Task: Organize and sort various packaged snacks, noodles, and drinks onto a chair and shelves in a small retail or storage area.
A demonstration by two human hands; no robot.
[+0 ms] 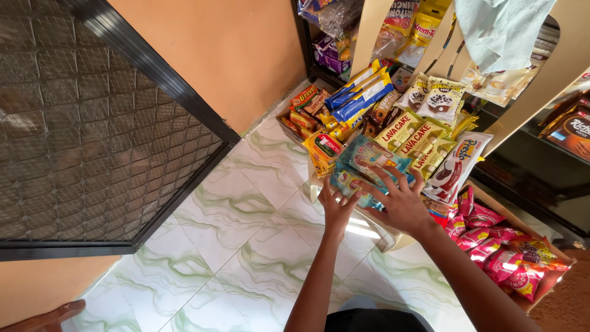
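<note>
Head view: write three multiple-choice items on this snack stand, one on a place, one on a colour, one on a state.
1. Where do the pink snack bags lie?
A. right of the hands
B. on the floor by the mesh door
C. on the top shelf

2. What colour is the cloth hanging at the top?
A. red
B. light blue
C. black

3. How does the right hand sit?
A. clenched in a fist
B. fingers spread on a light blue packet
C. hanging free

Answers: 1 A, they fill a box beside the right forearm. 2 B, it is pale blue. 3 B, the fingers fan across the packet, the left hand at its edge.
</note>
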